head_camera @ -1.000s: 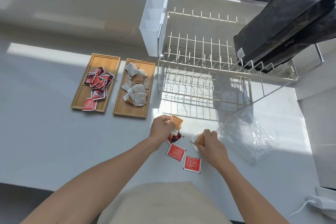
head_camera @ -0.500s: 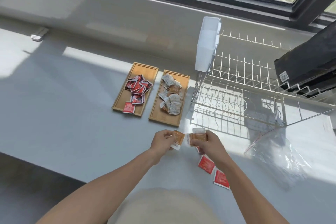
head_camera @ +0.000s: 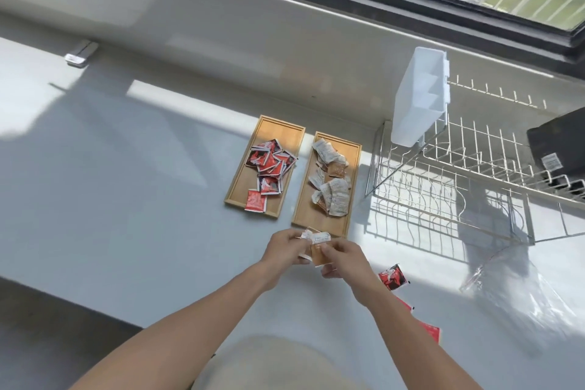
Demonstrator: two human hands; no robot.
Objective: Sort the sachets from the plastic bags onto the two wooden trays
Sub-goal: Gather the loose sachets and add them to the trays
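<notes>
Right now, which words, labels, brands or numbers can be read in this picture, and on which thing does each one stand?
No text can be read here.
Orange sachets held by both hands: white printed strip, too blurred.
Pale sachets on the right wooden tray: fine print, too small.
Red sachets on the left wooden tray: markings, illegible.
Black appliance on the rack: white label, too small.

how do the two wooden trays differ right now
The left tray holds red sachets; the right tray holds pale, white and orange ones. The left tray's pile sits toward its far end with one red sachet overhanging the near edge, while the right tray's sachets spread along most of its length. Both are rectangular wooden trays lying side by side on the counter.
</notes>
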